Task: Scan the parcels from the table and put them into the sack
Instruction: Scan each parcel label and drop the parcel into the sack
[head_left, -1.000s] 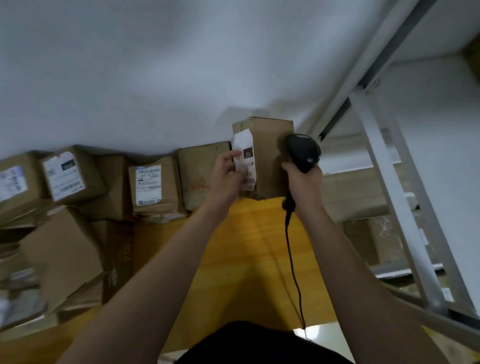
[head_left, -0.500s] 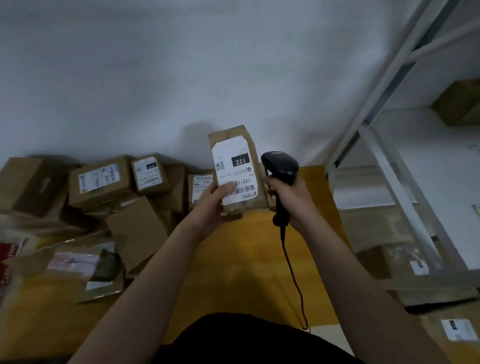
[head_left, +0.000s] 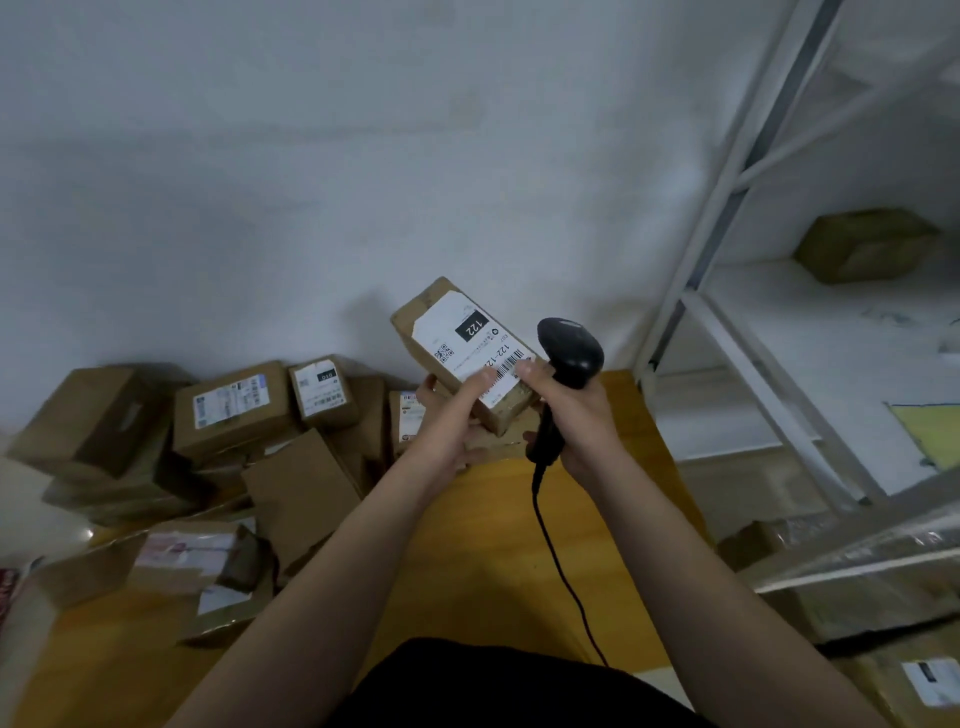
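My left hand (head_left: 453, 421) grips a small brown cardboard parcel (head_left: 462, 348) by its near end, tilted so its white label marked 122 faces up. My right hand (head_left: 576, 410) holds a black corded barcode scanner (head_left: 569, 353) right beside the parcel's right edge, its thumb resting on the label's barcode. Both are raised above the yellow wooden table (head_left: 498, 545). No sack is clearly visible.
A heap of brown cardboard parcels (head_left: 234, 415) covers the table's left and back against the white wall. A white metal shelf rack (head_left: 727, 322) stands to the right, holding a box (head_left: 862, 244). More wrapped boxes (head_left: 857, 587) lie at the lower right.
The parcel has been turned so its label faces up and tilted to the right, closer to the scanner. The view has dropped, showing more of the table and parcel heap.
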